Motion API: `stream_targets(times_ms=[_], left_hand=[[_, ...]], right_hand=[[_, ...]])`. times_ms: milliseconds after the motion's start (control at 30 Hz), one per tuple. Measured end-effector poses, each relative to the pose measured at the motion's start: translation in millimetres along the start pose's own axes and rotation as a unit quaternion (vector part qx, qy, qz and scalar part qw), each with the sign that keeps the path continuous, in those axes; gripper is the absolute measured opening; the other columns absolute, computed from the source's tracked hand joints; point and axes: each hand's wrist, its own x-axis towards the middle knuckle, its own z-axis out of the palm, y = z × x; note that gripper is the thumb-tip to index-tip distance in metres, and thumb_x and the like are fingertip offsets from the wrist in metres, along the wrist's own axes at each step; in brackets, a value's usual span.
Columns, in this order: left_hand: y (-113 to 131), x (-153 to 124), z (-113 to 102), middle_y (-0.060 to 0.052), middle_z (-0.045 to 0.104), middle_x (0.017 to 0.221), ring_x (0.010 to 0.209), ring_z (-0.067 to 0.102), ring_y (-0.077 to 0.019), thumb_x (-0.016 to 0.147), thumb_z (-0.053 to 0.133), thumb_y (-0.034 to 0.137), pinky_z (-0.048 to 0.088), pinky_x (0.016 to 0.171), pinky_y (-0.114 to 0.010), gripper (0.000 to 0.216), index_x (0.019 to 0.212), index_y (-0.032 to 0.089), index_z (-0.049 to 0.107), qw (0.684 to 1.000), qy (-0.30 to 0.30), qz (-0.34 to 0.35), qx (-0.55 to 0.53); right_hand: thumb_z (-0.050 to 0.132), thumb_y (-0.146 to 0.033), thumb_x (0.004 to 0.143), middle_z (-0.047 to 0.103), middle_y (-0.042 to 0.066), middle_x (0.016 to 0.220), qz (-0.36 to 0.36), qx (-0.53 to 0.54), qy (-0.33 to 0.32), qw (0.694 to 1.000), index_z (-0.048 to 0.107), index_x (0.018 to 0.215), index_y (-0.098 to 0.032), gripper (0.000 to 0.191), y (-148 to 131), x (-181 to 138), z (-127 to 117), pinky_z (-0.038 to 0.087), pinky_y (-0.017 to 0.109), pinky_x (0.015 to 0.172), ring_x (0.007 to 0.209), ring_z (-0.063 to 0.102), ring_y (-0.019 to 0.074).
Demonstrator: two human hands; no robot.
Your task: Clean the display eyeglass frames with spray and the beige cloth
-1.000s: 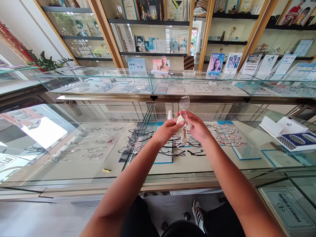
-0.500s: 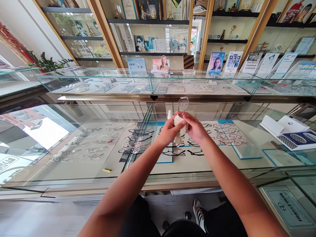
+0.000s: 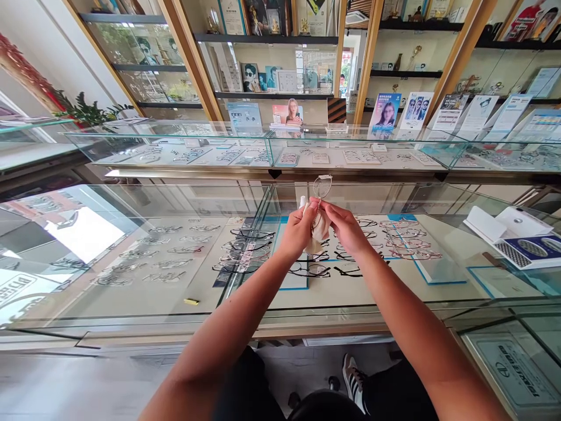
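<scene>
A pair of thin-rimmed eyeglasses [image 3: 322,186] is held upright over the glass counter, one round lens showing above my fingertips. My left hand [image 3: 297,231] is closed, its thumb and fingers pinching a cream cloth [image 3: 322,227] at the glasses. My right hand [image 3: 345,227] is closed on the glasses from the other side, fingertips near the bridge. The cloth hangs bunched between both hands and hides much of the lower lens. Just behind my left hand shows the white top of a small bottle [image 3: 302,202].
Below the hands, rows of dark-framed eyeglasses [image 3: 249,245] lie inside the glass display case [image 3: 377,298]. An open white box [image 3: 519,234] sits at the right. A small yellow piece [image 3: 191,302] lies at the front left. Another display counter [image 3: 219,153] stands behind.
The cloth has shifted in my fingers and now hangs looser, lower down between the hands. The glasses have turned and moved slightly left. Both hands keep their grip.
</scene>
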Motion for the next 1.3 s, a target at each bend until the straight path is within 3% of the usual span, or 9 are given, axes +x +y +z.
stream_targets(times_ms=[133,333,633,867,1033,1200,1300], left_hand=[[-4.1,3.3,-8.8,0.003,0.051,0.064,0.058,0.041,-0.0098,0.082,0.084,0.089,0.034,0.056,-0.026,0.075,0.071,0.019,0.061,0.998,-0.034,-0.031,0.033],[-6.4,3.9,-10.6,0.001,0.058,0.069,0.066,0.053,-0.0127,0.077,0.091,0.086,0.045,0.065,-0.027,0.072,0.076,0.018,0.066,0.995,-0.076,-0.059,0.004],[-4.6,3.0,-13.6,-0.002,0.064,0.068,0.057,0.049,-0.0107,0.074,0.093,0.085,0.034,0.053,-0.025,0.072,0.079,0.016,0.072,0.996,-0.024,-0.077,0.025],[-3.5,3.4,-12.4,-0.001,0.065,0.070,0.058,0.053,-0.0099,0.067,0.108,0.056,0.039,0.055,-0.024,0.055,0.083,0.015,0.075,0.994,-0.083,-0.069,0.009],[-4.1,2.8,-12.6,0.001,0.063,0.073,0.059,0.055,-0.0097,0.068,0.108,0.047,0.045,0.056,-0.023,0.051,0.090,0.015,0.075,0.989,-0.130,-0.073,0.015],[-5.4,1.6,-10.8,0.000,0.063,0.071,0.057,0.051,-0.0088,0.072,0.106,0.048,0.039,0.053,-0.023,0.049,0.090,0.015,0.074,0.992,-0.102,-0.048,0.057],[-6.8,0.8,-8.4,-0.001,0.066,0.072,0.059,0.053,-0.0108,0.077,0.101,0.059,0.040,0.056,-0.025,0.054,0.094,0.015,0.078,0.994,-0.066,-0.016,0.083]], right_hand=[[0.079,-0.080,0.093,0.087,0.003,0.136,-0.015,-0.012,0.030,0.999,0.092,0.125,-0.036,0.056,4.5,0.8,-4.0,0.053,0.047,0.130,0.153,0.068,0.0333],[0.076,-0.081,0.094,0.089,0.006,0.131,-0.022,-0.026,0.057,0.998,0.093,0.120,-0.033,0.057,6.5,3.2,-9.8,0.059,0.047,0.119,0.141,0.075,0.0343],[0.075,-0.083,0.095,0.087,0.005,0.135,-0.083,-0.113,0.019,0.990,0.094,0.110,-0.035,0.054,-9.2,-0.9,-1.4,0.053,0.046,0.127,0.137,0.075,0.0314],[0.077,-0.079,0.094,0.089,0.006,0.126,-0.055,-0.092,0.052,0.993,0.095,0.113,-0.032,0.053,-0.6,0.9,-7.5,0.057,0.046,0.116,0.127,0.079,0.0325],[0.087,-0.067,0.088,0.091,0.005,0.117,-0.015,-0.039,0.114,0.993,0.095,0.103,-0.029,0.041,8.8,5.6,-11.4,0.060,0.046,0.110,0.119,0.081,0.0321],[0.089,-0.066,0.083,0.091,0.005,0.113,0.007,0.001,0.116,0.993,0.095,0.099,-0.029,0.041,6.1,6.7,-7.1,0.062,0.045,0.108,0.117,0.081,0.0315],[0.088,-0.072,0.083,0.091,0.004,0.113,0.010,-0.008,0.103,0.995,0.095,0.102,-0.031,0.046,4.1,5.1,-4.0,0.063,0.043,0.106,0.118,0.081,0.0307]])
